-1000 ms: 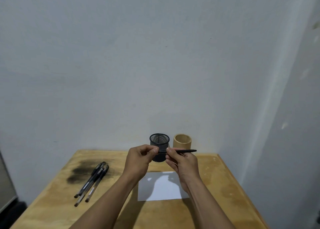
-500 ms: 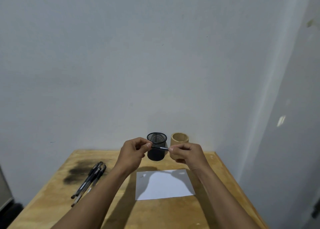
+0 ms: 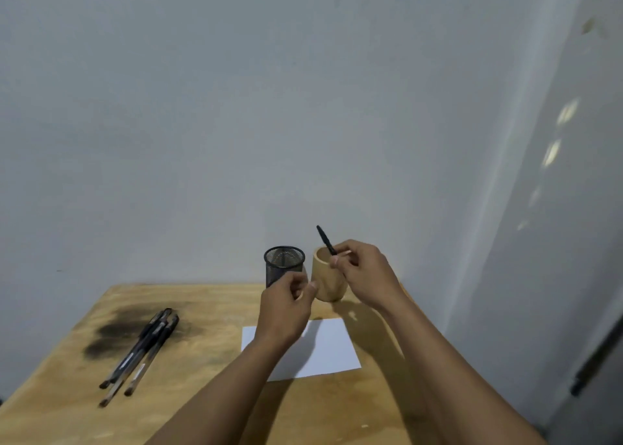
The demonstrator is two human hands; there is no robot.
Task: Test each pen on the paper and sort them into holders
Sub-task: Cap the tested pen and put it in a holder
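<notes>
My right hand (image 3: 365, 272) grips a black pen (image 3: 325, 240), which tilts up and to the left over the mouth of the wooden holder (image 3: 325, 286). The pen's lower end is hidden inside my fingers. A black mesh holder (image 3: 283, 262) stands just left of the wooden one, against the wall. In front of both holders my left hand (image 3: 285, 313) hovers with thumb and fingers pinched together; I cannot see whether anything small sits in the pinch. The white paper (image 3: 332, 350) lies on the table beneath my forearms.
Several dark pens (image 3: 141, 350) lie bundled on the left of the wooden table (image 3: 202, 394), across a dark scorch stain (image 3: 114, 333). A white wall runs right behind the holders. The table's right edge sits close to a side wall.
Both hands held the pen level in front of the mesh holder. They have drawn apart: the right hand swung the pen upright over the wooden holder, and the left hand dropped lower.
</notes>
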